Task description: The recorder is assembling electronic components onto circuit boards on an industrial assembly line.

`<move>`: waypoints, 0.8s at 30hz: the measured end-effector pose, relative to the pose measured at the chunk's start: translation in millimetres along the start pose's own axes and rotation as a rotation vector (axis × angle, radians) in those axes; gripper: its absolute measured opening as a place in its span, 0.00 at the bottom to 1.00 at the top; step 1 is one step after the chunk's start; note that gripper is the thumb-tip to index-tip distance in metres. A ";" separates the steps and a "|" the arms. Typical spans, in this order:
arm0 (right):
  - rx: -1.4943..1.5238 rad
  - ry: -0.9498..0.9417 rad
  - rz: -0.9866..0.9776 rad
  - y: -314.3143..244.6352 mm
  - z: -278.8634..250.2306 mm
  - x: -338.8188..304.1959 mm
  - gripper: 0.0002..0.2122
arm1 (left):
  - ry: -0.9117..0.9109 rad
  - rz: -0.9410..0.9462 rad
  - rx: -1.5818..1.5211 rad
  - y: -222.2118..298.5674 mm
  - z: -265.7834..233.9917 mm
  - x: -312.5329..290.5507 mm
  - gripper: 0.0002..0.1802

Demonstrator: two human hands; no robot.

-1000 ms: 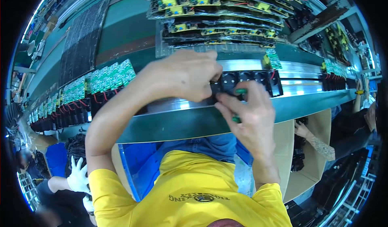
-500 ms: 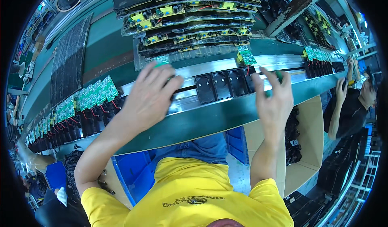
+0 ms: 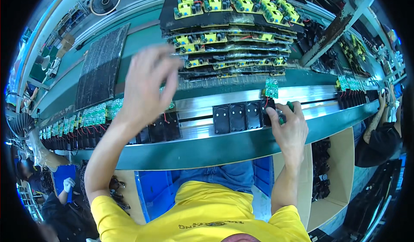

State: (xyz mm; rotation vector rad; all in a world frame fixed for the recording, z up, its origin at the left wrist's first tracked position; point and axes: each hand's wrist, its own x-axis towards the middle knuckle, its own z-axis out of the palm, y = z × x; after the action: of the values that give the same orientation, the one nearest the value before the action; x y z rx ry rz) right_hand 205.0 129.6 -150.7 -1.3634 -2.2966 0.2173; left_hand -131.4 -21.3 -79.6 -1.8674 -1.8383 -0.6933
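The right hand [image 3: 290,128] rests at the right end of a short row of black housings [image 3: 239,117] lying on the metal rail [image 3: 207,106] of the desk [image 3: 215,147]; its fingers curl around the end housing, where a small green circuit board [image 3: 271,87] stands up with a red wire, and something green shows between thumb and fingers, though whether it is a tool I cannot tell; the grip looks closed on that end housing. The left hand [image 3: 146,84] is lifted above the rail, blurred, fingers spread apart and holding nothing, nearest to a second group of black housings [image 3: 161,128] further left.

To do this well, I judge the right hand should keep the end housing pressed flat on the rail so the row does not slide; the board wants seating squarely, its wire kept clear of the edge; the left hand is best brought down on the row's other end to steady it. The stacked trays of yellow-topped boards [image 3: 228,31] beyond sit close, so reaches should stay low.
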 end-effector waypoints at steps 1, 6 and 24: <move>0.013 0.031 -0.009 -3.0 -0.5 -0.4 0.14 | 0.129 -0.039 0.000 -11.8 4.5 24.2 0.14; 0.073 0.139 -0.047 -6.5 -14.7 -6.0 0.14 | 0.229 -0.079 0.115 -46.9 25.6 108.4 0.12; 0.844 -0.123 -0.617 -85.0 -50.4 29.0 0.18 | -0.375 -0.002 -0.678 68.1 -42.0 39.3 0.48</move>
State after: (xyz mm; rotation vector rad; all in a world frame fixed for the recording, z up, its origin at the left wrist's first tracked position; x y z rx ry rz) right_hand 149.3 107.6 -66.9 -0.2195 -2.1755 0.9380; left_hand -65.7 -18.5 -19.4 -2.5652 -1.9806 -1.1365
